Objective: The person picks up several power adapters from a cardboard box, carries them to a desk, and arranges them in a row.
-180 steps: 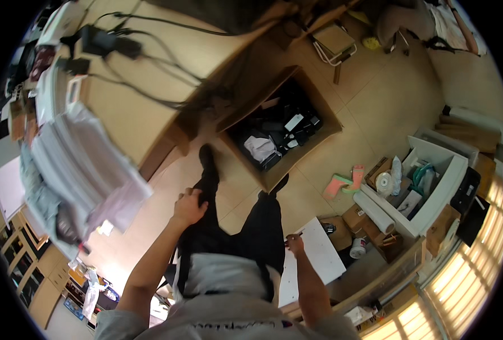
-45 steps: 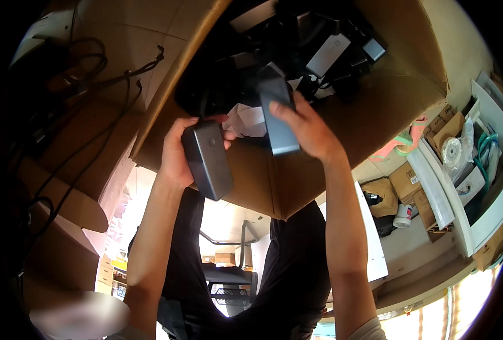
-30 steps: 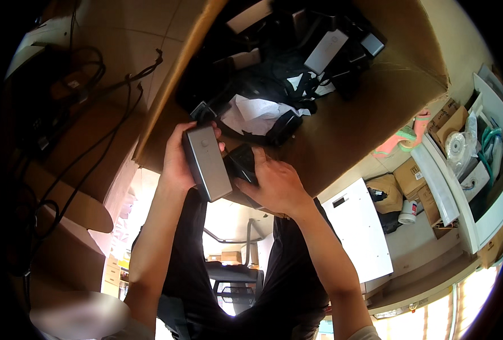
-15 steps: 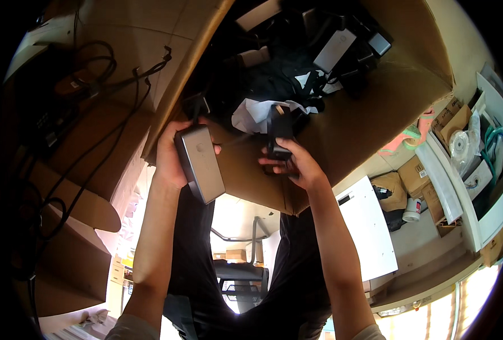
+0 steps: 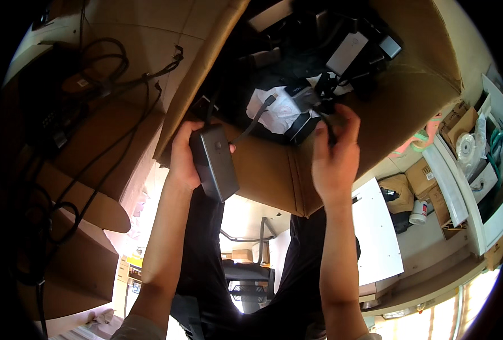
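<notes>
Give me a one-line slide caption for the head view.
Left hand grips a grey box-shaped device while right hand handles a black cable over an open cardboard box.

white board (image 5: 376, 232) | small bottle (image 5: 417, 212) | white shelf unit (image 5: 478, 187) | chair (image 5: 248, 272)

A cluttered office or storeroom — tangled cables (image 5: 115, 85) by a desk, cardboard boxes (image 5: 421, 178) on the floor, a white shelf unit (image 5: 489, 226).

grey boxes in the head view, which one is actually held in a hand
The dark grey box gripped in the left hand, over the carton's near wall. The pale grey box lies loose inside the carton, beyond the right hand, untouched.
</notes>
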Available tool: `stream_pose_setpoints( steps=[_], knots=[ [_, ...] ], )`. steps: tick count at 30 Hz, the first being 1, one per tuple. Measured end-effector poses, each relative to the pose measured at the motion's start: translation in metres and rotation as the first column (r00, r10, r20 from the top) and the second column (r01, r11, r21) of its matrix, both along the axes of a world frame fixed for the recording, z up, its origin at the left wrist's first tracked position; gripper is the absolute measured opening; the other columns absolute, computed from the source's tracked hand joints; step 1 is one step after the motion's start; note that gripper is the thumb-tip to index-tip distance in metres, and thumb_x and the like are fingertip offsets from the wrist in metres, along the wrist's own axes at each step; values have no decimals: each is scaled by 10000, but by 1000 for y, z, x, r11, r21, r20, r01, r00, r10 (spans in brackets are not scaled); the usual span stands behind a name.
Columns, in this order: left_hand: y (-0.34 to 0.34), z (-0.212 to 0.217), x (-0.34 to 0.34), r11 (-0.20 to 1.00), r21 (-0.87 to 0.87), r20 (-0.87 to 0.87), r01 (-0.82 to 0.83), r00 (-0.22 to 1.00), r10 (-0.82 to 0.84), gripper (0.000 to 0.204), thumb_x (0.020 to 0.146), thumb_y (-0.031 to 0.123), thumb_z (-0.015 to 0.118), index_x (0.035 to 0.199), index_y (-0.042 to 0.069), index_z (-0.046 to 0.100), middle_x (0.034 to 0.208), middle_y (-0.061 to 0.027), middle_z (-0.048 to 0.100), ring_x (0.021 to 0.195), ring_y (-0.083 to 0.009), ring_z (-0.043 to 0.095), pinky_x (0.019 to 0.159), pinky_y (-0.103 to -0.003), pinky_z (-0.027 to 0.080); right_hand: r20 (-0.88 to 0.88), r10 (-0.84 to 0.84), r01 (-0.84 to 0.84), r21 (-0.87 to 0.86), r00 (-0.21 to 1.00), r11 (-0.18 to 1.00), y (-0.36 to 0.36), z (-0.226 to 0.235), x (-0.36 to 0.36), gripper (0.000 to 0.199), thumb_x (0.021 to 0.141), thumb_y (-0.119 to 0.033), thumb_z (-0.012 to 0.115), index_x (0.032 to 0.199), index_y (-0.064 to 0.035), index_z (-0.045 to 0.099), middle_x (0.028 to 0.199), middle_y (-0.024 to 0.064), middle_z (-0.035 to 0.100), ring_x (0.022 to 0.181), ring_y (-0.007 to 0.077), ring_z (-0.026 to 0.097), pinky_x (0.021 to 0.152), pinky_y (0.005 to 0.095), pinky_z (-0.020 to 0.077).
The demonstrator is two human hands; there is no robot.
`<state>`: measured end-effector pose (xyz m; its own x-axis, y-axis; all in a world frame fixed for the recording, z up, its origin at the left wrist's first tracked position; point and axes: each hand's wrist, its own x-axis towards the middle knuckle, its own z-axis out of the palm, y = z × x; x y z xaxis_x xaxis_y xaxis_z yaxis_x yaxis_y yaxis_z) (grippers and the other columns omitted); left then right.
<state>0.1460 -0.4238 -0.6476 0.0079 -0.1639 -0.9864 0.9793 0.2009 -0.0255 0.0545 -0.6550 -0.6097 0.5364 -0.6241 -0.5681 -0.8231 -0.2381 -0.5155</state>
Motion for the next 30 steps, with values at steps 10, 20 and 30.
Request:
stream_pose_setpoints(
  steps=[10,20,30],
  knots=[
    [-9,12,2,999,35,-85,-9,996,12,341,870,376,541,1036,86,606,796,-125,639,750,-324,666,656,-407,534,-8,42,-36,371,999,928,79,-205,22,323,910,-197,602,1197,-57,653,877,199,710,870,373,689,816,442,532],
    [3,12,2,999,-7,-34,31,999,-31,352,883,376,523,1057,77,587,795,-139,643,723,-296,645,712,-414,538,-252,-304,317,10,919,948,120,-215,76,474,860,-217,693,1266,-27,538,1253,212,516,1132,412,567,918,473,506],
    [11,16,10,998,52,25,23,999,-24,362,880,377,519,1038,58,587,791,-108,616,732,-252,610,730,-408,534,-279,-679,705,504,680,499,99,-218,78,415,932,-271,537,1134,79,631,1223,309,627,1148,414,611,983,444,467]
  ],
)
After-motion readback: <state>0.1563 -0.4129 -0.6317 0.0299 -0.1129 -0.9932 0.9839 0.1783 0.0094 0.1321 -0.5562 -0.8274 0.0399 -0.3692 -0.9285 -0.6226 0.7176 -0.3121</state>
